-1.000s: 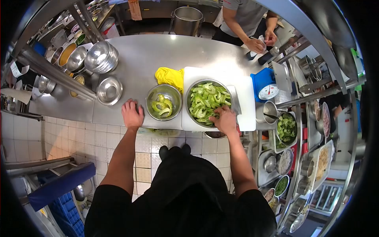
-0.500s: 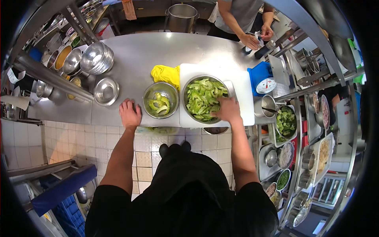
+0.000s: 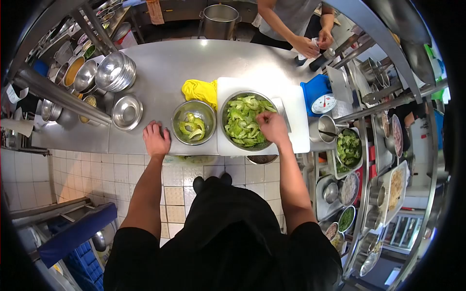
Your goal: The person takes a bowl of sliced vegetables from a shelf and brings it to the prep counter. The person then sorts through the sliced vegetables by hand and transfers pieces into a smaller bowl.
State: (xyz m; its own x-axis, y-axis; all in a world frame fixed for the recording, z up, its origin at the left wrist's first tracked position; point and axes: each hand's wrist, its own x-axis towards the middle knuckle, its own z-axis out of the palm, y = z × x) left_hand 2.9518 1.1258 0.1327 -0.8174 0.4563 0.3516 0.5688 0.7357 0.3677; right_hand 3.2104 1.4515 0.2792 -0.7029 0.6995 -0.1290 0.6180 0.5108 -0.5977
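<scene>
My right hand (image 3: 273,127) is over the right side of a large steel bowl (image 3: 222,127), its fingers curled together. Whatever is in them, if anything, is hidden. Green slices (image 3: 242,119) that look like bitter melon fill this bowl, which stands on a white cutting board (image 3: 298,131). On the board, a metal blade (image 3: 280,107) shows partly behind the bowl and my hand. My left hand (image 3: 156,139) lies with fingers spread on the counter's front edge. Beside it, a smaller steel bowl (image 3: 175,131) holds several curved, yellowish-green pieces (image 3: 192,127).
A yellow cloth (image 3: 199,90) lies behind the smaller bowl. Stacked steel bowls (image 3: 115,72) stand at left on the steel counter (image 3: 160,63). At right are a blue scale (image 3: 314,89) and shelves of food trays. Across the counter, another person's hands (image 3: 310,46) handle something white.
My right hand, blurred before, has moved slightly left and its fingers have curled in over the bowl. My left hand stays put on the counter. The whole view has shifted slightly.
</scene>
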